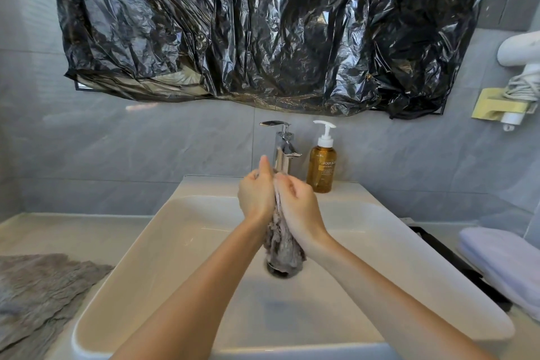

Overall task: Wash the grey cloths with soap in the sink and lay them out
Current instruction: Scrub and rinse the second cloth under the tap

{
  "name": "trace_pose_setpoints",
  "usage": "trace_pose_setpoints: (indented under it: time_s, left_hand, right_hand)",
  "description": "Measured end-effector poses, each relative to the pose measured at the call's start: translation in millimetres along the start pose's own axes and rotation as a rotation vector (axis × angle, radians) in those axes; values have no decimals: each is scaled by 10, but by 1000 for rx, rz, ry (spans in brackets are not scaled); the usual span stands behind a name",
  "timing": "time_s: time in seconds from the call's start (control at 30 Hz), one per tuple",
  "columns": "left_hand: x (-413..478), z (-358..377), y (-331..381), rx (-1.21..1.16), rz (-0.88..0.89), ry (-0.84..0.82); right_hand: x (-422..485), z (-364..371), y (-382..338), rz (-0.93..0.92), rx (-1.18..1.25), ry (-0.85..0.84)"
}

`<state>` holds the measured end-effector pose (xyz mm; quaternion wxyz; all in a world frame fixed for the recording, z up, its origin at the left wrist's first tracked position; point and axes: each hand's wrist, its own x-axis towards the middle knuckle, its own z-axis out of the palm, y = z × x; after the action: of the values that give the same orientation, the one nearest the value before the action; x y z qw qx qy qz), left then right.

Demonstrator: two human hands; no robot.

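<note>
I see my two hands up over the middle of the sink (181, 257). My left hand (255, 194) and my right hand (298, 202) are pressed close, side by side, and both grip one bunched grey cloth (282, 248). The fingers of each hand are curled round the top of it, and my left thumb sticks up. The cloth is squeezed into a long roll. It hangs down from between my hands, and its low end is right over the drain (270, 268) at the bottom of the sink. I cannot tell if it touches the drain.

Behind my hands stands the shiny tap (283, 149), at the back of the sink. Just beside the tap, on its right, stands a brown soap bottle (323, 168) with a white pump on top. It is upright on the back rim of the sink.

A flat grey cloth (43, 286) lies spread out on the tabletop (73, 234) to the left of the sink, well apart from my hands. One corner of it is near the sink rim. On the right side of the sink lies a folded pale towel (502, 260).

A big crinkled black plastic sheet (263, 29) hangs on the grey wall (117, 155) above the tap. A white hair dryer (520, 50) is up on the wall, far to the right.
</note>
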<state>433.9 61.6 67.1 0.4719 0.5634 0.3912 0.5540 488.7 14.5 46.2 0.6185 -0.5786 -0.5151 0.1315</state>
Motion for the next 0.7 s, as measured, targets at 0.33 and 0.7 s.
trace_pose_setpoints:
  time_s: [0.33,0.7]
  left_hand:
    - [-7,30,-29,51,3,24]
    - [-9,45,57,-204,-74,-358]
  right_hand:
    - [56,24,32,75,-78,12]
    - [350,-228,302,200,-130,4]
